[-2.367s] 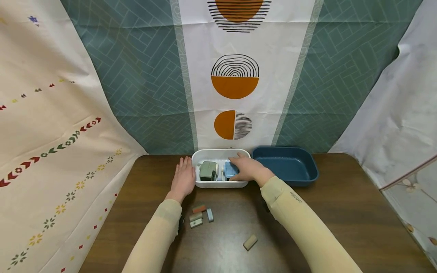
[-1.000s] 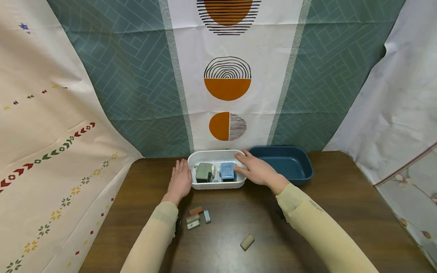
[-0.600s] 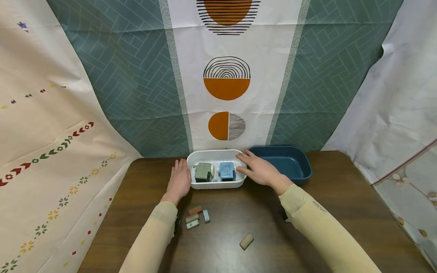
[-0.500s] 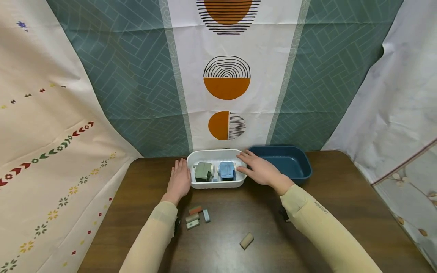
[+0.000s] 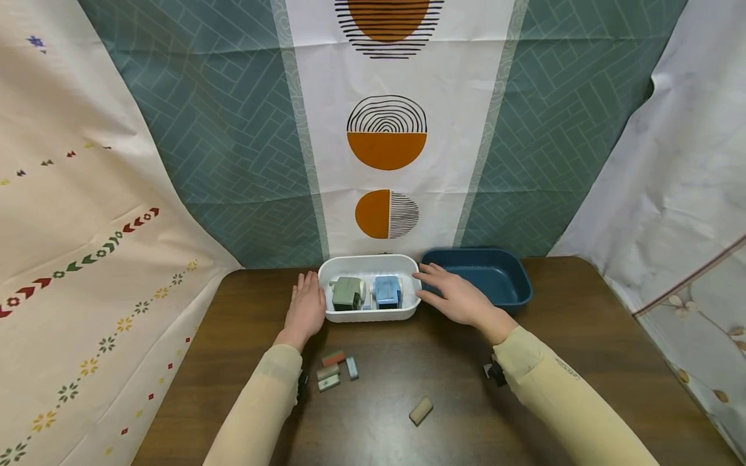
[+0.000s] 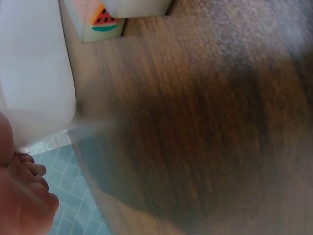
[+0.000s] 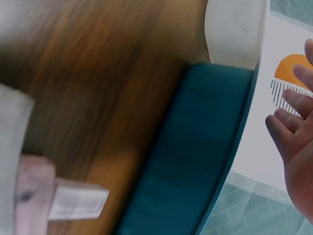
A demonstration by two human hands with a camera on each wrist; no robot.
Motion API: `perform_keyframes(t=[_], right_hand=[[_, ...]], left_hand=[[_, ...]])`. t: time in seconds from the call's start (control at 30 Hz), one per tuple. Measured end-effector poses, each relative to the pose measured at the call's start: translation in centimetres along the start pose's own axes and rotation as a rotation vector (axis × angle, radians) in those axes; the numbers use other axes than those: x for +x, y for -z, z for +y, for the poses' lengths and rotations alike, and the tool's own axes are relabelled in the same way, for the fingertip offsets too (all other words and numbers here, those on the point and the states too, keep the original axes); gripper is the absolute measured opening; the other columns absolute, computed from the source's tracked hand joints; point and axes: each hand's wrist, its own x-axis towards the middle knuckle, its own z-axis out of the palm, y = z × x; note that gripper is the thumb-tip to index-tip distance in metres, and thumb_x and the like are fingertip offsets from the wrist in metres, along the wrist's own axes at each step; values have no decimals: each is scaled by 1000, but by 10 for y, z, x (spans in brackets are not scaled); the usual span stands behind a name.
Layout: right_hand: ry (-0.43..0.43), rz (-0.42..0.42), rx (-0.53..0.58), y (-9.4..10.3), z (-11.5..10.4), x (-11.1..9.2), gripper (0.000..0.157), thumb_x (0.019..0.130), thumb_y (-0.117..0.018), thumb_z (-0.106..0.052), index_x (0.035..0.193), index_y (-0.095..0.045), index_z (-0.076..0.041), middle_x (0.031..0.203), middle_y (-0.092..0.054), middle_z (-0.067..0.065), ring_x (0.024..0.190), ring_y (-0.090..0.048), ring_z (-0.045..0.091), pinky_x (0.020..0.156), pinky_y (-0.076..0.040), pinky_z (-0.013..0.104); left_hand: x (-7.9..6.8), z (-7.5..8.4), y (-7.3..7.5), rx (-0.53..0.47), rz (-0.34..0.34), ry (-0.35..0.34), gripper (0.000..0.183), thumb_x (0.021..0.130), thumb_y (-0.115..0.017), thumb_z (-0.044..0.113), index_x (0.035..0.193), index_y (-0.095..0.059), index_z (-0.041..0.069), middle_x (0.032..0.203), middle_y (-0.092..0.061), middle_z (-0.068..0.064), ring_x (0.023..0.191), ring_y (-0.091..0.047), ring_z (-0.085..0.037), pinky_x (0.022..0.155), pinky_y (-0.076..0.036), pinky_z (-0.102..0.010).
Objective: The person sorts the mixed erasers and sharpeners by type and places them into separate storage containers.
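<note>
My left hand (image 5: 307, 307) lies along the left end of a white tray (image 5: 370, 261), fingers straight. Inside the tray are a boxy green item (image 5: 348, 293) and a boxy blue item (image 5: 387, 291), both with round white parts; their kind is unclear. At the tray's right end, my right hand (image 5: 457, 296) has its fingers loosely extended and holds nothing. Whether its fingertips touch the rim I cannot tell. In the right wrist view the right hand (image 7: 301, 142) shows spread fingers. The left wrist view catches the left hand (image 6: 24, 196) beside the white tray (image 6: 36, 63).
A dark blue tray (image 5: 501, 291) stands right of the white one, partly behind my right hand. Several small blocks, including an orange one (image 5: 334, 358) and a light blue one (image 5: 352, 367), lie nearer me. A tan block (image 5: 421, 411) lies apart. Patterned cloth (image 5: 256, 129) hangs behind.
The right hand has let go of the blue item and drawn back rightward, out of the white tray. The left hand stays at the tray's left end. The view shifted slightly.
</note>
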Motion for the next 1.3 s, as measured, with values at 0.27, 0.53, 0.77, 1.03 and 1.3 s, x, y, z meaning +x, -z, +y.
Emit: perform_keyframes(t=[0.27,0.53,0.77,1.03,1.3], right_hand=[[-29,60,5,15,22,-29,59,110,-60,-41,161,-51,-12,169,-39,16,159,-30,39,122,-32,63],[-123,138,-19,35,57,-58,61,112,-57,-38,164,-45,-9,169,-37,21,159,-27,44,121,-27,70],[-242,232,-27,47,93,-87,66,113,-55,-40,165,-39,-3,169,-33,28,158,-22,49,117,-28,74],[-427,185,61,49,134,-108,84,114,-41,-53,169,-13,5,169,-17,38,156,-12,60,117,-20,78],[-444,120,96,41,152,-106,85,115,-37,-52,168,-6,8,168,-13,41,152,-17,64,119,-19,75]], left_hand=[[-1,0,1,-11,-5,3,57,116,-35,16,162,-24,-16,171,-24,-32,161,-12,-47,129,-12,-60],[-1,-2,0,-6,4,-1,57,116,-36,15,162,-25,-16,170,-24,-33,161,-13,-48,129,-13,-61],[0,-3,-1,-17,6,-8,57,116,-35,16,162,-25,-16,170,-24,-33,161,-11,-48,129,-13,-61],[3,-2,-1,-4,3,-7,57,116,-34,16,162,-25,-16,170,-24,-33,161,-12,-48,128,-13,-62],[1,-2,-3,-15,0,3,57,116,-35,16,162,-25,-16,170,-24,-33,161,-12,-48,128,-12,-61]])
